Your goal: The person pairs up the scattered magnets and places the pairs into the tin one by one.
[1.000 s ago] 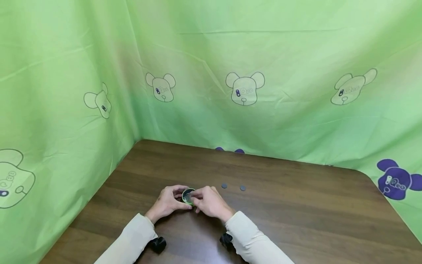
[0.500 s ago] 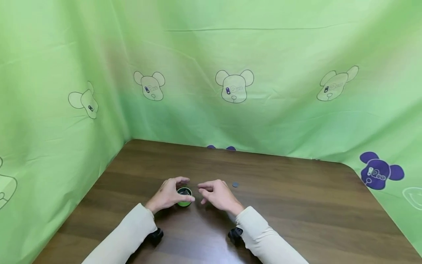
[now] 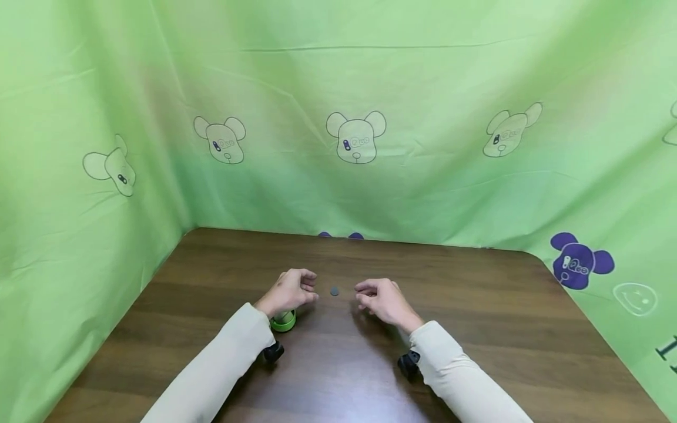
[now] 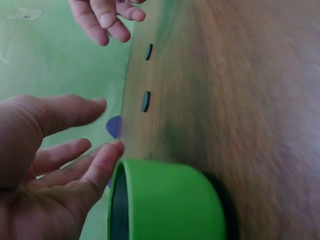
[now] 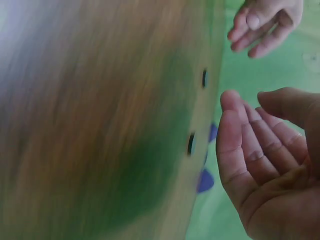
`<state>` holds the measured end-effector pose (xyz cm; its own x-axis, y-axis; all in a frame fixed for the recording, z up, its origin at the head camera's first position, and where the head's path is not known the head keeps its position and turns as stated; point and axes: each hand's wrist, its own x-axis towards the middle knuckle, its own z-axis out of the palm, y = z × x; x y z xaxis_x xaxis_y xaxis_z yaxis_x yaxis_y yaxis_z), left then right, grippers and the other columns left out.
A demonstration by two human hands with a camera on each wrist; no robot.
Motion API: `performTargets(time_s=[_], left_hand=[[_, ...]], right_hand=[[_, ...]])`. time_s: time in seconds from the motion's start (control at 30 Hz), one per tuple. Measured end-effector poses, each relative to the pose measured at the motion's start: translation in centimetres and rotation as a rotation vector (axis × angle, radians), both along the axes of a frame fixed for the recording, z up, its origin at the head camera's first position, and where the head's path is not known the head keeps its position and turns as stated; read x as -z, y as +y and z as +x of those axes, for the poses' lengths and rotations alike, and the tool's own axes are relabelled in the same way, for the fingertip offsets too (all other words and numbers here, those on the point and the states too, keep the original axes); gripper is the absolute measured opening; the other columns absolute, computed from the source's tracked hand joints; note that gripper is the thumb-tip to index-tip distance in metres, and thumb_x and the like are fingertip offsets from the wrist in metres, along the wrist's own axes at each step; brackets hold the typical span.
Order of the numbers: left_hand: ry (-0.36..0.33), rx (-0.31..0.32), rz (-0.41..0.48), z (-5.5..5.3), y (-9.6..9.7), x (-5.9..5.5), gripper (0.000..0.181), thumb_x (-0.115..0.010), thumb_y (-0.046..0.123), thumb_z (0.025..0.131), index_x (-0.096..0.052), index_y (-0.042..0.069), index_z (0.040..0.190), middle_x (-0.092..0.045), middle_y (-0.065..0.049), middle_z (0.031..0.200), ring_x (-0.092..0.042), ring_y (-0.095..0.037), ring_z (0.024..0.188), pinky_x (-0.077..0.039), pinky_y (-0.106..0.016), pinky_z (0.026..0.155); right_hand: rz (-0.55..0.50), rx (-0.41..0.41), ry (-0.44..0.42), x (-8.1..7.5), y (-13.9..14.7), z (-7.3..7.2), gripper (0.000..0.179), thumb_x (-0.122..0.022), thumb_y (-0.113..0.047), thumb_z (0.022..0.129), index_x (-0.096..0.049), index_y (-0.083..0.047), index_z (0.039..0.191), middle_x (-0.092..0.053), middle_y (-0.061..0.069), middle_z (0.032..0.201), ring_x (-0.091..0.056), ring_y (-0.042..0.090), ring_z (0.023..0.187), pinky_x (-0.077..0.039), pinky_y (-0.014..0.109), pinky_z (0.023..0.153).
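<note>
My left hand [image 3: 292, 289] is raised past a small round green container [image 3: 284, 323], its fingers loosely bent with nothing in them. The container stands beside my left wrist, partly covered by it; in the left wrist view its green wall [image 4: 172, 200] and dark inside show. A small flat dark disc [image 3: 334, 291] lies on the table between the hands. Both wrist views show a second such disc [image 5: 191, 144], which my right hand hides in the head view. To the right, my right hand [image 3: 386, 302] hovers with relaxed fingers, holding nothing.
The brown wooden table [image 3: 465, 329] reaches back to a green cloth [image 3: 423, 76] printed with bear heads, which hangs behind it and along the left side. Black wrist cameras [image 3: 408, 364] sit under the light sleeves.
My left hand has let go of the green container and moved forward and right. My right hand has drawn back from the container to the right. The head view has turned right.
</note>
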<state>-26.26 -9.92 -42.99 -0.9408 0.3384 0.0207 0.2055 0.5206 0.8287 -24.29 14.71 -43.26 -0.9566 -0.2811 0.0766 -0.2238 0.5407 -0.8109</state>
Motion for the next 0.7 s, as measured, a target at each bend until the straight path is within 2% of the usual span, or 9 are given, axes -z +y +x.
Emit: performTargets(time_s=[0.23, 0.37, 0.57, 0.7], left_hand=[[-0.044, 0.024, -0.063, -0.3, 1.4, 0.4, 0.045, -0.075, -0.001, 0.082, -0.061, -0.01, 0.124, -0.069, -0.018, 0.11, -0.069, -0.026, 0.098, -0.056, -0.032, 0.086], [-0.039, 0.022, -0.075, -0.4, 2.3, 0.8, 0.043, -0.074, -0.002, 0.081, -0.062, -0.011, 0.121, -0.07, -0.016, 0.106, -0.069, -0.026, 0.098, -0.056, -0.032, 0.086], [0.037, 0.031, -0.065, -0.4, 3.4, 1.1, 0.031, -0.064, -0.006, 0.085, -0.065, -0.011, 0.116, -0.071, -0.016, 0.104, -0.069, -0.028, 0.098, -0.056, -0.033, 0.085], [0.029, 0.011, -0.051, -0.5, 3.8, 1.5, 0.029, -0.06, -0.008, 0.087, -0.065, -0.01, 0.115, -0.071, -0.015, 0.104, -0.069, -0.027, 0.098, -0.056, -0.031, 0.085]], right_hand=[[0.072, 0.129, -0.047, 0.7, 1.6, -0.6, 0.027, -0.073, 0.004, 0.082, -0.069, 0.008, 0.109, -0.073, 0.012, 0.087, -0.065, 0.018, 0.058, -0.054, 0.028, 0.05], [0.1, 0.146, -0.049, 1.4, 1.7, -1.0, 0.027, -0.074, 0.005, 0.08, -0.07, 0.007, 0.106, -0.071, 0.011, 0.085, -0.062, 0.015, 0.053, -0.054, 0.028, 0.047], [0.135, 0.154, -0.018, 1.8, 1.8, -2.0, 0.022, -0.074, 0.003, 0.081, -0.071, 0.006, 0.102, -0.067, 0.008, 0.081, -0.061, 0.014, 0.052, -0.053, 0.027, 0.045], [0.157, 0.164, -0.042, 2.1, 1.6, -2.4, 0.022, -0.075, 0.0, 0.082, -0.073, 0.004, 0.104, -0.065, 0.004, 0.077, -0.057, 0.011, 0.051, -0.051, 0.026, 0.043]])
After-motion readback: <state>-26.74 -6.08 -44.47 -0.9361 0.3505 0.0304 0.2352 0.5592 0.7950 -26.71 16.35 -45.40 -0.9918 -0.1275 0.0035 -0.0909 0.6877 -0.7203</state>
